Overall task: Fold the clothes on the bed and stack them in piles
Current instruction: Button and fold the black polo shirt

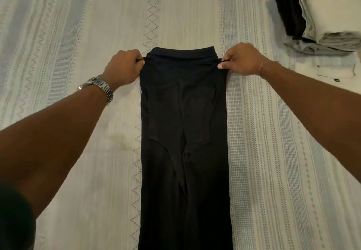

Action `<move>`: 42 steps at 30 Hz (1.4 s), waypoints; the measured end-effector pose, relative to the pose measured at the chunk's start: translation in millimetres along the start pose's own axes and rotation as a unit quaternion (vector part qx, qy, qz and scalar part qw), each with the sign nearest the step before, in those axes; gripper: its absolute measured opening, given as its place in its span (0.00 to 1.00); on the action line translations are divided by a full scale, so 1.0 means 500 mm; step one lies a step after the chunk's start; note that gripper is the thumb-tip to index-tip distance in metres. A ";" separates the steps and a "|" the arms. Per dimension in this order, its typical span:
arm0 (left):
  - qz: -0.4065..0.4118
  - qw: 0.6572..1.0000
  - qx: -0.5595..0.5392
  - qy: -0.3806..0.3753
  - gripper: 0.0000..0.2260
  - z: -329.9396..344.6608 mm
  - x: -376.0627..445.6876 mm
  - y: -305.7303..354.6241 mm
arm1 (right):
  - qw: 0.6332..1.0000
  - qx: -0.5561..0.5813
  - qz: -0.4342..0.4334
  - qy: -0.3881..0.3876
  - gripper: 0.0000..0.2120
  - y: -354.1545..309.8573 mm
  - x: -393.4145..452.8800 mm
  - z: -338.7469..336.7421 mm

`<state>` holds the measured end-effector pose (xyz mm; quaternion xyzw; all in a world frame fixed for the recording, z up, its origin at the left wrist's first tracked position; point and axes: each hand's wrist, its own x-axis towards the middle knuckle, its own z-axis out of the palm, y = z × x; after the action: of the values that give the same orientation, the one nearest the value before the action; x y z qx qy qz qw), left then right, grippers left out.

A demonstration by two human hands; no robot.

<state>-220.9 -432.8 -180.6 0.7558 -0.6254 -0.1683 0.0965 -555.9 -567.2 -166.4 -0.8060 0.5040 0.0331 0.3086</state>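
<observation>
Both hands pinch the far end of the black garment [184, 132]: my left hand [122, 67] has its fingers curled round the far left corner, and my right hand [239, 59] nips the far right corner between thumb and fingers, thumbnail showing against the cloth. Neither hand is loose; each has a small bunch of fabric gathered in it, just below what looks like a collar or band at the top edge.

That garment lies flat on the striped bedspread [68, 25], already narrowed into a long strip, with a slanting fold showing on its face. Its long axis runs straight from my grip back toward my body, and its near end passes out of the bottom of the view, so I cannot tell how much length is left there. My hands sit at about the same distance on either side of the strip, so neither is nearer to the work.

I judge the next fold goes across the strip: far end drawn toward me along that axis, both corners travelling together to keep the edges square. A stack of folded clothes [320, 15] waits at the far right, nearer my right hand.
</observation>
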 end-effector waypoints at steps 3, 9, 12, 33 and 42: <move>0.028 0.999 0.035 -0.010 0.13 -0.009 0.015 -0.003 | 0.999 -0.040 -0.009 0.033 0.15 -0.011 0.018 -0.015; 0.022 0.999 0.036 -0.006 0.13 0.001 0.029 -0.009 | 0.993 -0.006 -0.007 0.115 0.12 -0.003 0.040 0.031; 0.011 1.000 0.021 0.014 0.12 0.025 0.021 -0.006 | 0.986 0.024 0.004 0.164 0.12 0.003 0.035 0.071; 0.061 0.992 0.106 -0.039 0.31 0.243 -0.338 0.215 | 0.979 -0.151 -0.016 0.135 0.30 -0.130 -0.316 0.414; 0.042 0.994 0.069 -0.075 0.35 0.306 -0.637 0.252 | 0.982 -0.156 -0.012 0.103 0.29 -0.130 -0.593 0.547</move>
<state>-444.5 -136.4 -234.8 0.7194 -0.6719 -0.1764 0.0038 -576.1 -167.7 -249.1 -0.8495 0.5118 0.0242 0.1256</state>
